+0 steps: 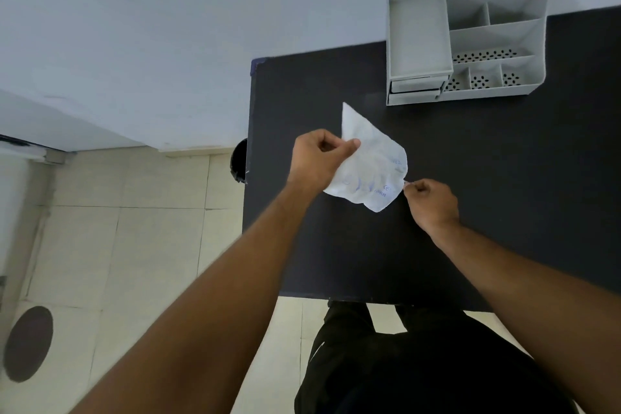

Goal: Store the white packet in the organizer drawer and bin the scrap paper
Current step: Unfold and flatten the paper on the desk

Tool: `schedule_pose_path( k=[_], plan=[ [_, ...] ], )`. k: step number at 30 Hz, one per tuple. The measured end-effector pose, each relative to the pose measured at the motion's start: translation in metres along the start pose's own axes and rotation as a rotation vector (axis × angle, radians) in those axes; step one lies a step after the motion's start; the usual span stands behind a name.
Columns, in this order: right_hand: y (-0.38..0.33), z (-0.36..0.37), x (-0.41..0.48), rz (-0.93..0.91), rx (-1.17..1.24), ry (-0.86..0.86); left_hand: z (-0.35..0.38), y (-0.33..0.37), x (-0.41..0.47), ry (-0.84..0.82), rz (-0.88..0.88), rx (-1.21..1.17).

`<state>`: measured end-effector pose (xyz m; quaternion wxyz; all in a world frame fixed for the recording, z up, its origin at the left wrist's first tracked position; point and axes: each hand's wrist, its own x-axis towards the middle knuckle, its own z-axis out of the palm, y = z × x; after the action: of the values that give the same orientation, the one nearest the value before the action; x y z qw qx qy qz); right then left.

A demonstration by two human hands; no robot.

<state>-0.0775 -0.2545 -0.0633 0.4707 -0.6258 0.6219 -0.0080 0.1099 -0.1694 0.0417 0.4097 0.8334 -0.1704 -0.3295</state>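
The left hand [317, 158] pinches the top edge of the white packet [368, 165], held above the table [504, 195]. The right hand [431, 200] grips something small at its lower corner. The organizer [467, 40] sits beyond both hands; its drawers look closed, so one hand must free up first.

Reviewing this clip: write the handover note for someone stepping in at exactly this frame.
Left hand: pinching the white packet at its upper edge, held above the black table.
Right hand: shut on the packet's lower right edge; whether it is tearing a strip, I cannot tell.
Grey organizer stands at the table's far edge, its drawers shut or nearly so.
Dark round thing beside the table's left edge, possibly the bin.
Done: nothing stored or binned. Left: both steps.
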Motion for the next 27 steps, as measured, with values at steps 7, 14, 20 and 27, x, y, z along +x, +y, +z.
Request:
schedule_pose_path(
  k=[7,14,20,27],
  plan=[
    [0.0,-0.011,-0.008,-0.024,0.059,0.001,0.014,0.014,-0.027,-0.001,0.113,-0.002],
    [0.003,-0.015,-0.016,-0.143,0.129,0.02,0.013,0.02,-0.042,0.039,0.169,-0.038],
    [0.001,-0.013,-0.019,-0.223,0.139,0.029,0.012,0.008,-0.045,0.082,0.145,-0.083],
    [0.006,-0.005,-0.022,-0.269,0.042,-0.045,-0.022,-0.039,-0.028,0.246,0.042,0.1]
  ],
)
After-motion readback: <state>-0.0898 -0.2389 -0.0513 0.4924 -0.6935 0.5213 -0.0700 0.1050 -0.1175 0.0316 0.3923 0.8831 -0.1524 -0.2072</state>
